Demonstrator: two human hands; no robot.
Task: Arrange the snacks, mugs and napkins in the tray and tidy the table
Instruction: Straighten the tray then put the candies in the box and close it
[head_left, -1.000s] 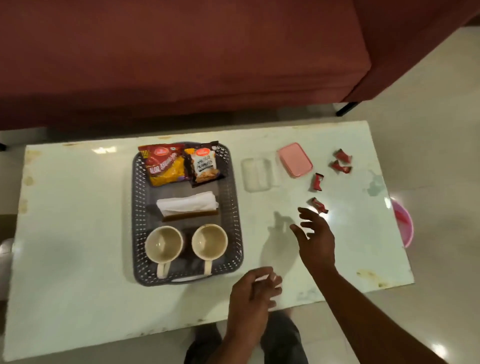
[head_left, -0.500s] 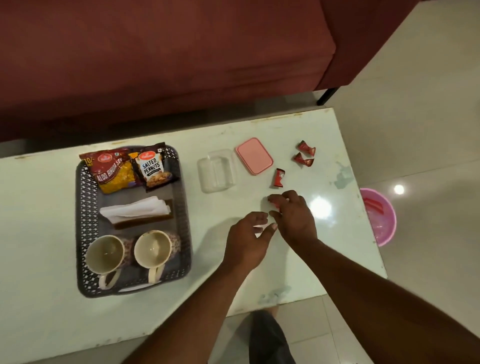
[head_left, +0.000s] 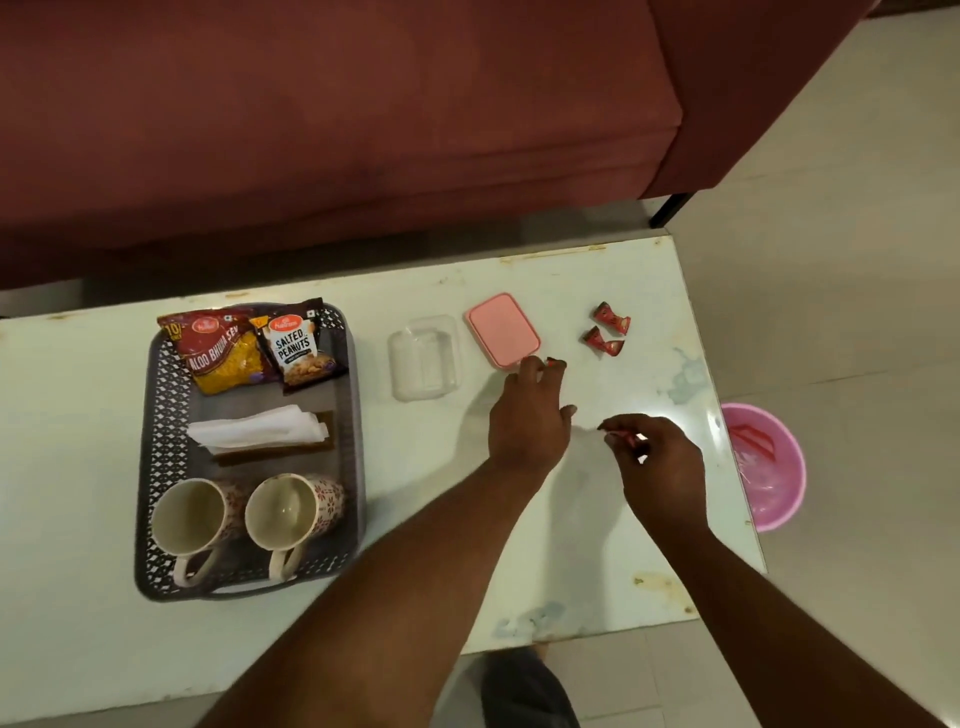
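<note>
A dark grey perforated tray (head_left: 150, 415) on the left of the white table (head_left: 78, 519) holds two snack packs (head_left: 223, 348) (head_left: 298, 345), folded white napkins (head_left: 260, 428) and two cream mugs (head_left: 189, 517) (head_left: 285, 512). My left hand (head_left: 530, 421) reaches forward with its thumb spread apart. Its fingertips touch a red candy (head_left: 551, 361) just in front of the pink lid (head_left: 501, 330). My right hand (head_left: 662, 460) pinches another red candy (head_left: 626, 440) above the table. Two more red candies (head_left: 612, 317) (head_left: 602, 342) lie near the table's far right corner.
A clear plastic container (head_left: 423, 358) stands open beside the pink lid. A pink bin (head_left: 766, 467) with a plastic liner sits on the floor off the table's right edge. A maroon sofa (head_left: 311, 130) runs along the far side.
My right hand has lifted the nearest candy and drawn back to the right. My left hand has moved forward to the candy by the pink lid. The view has shifted right.
</note>
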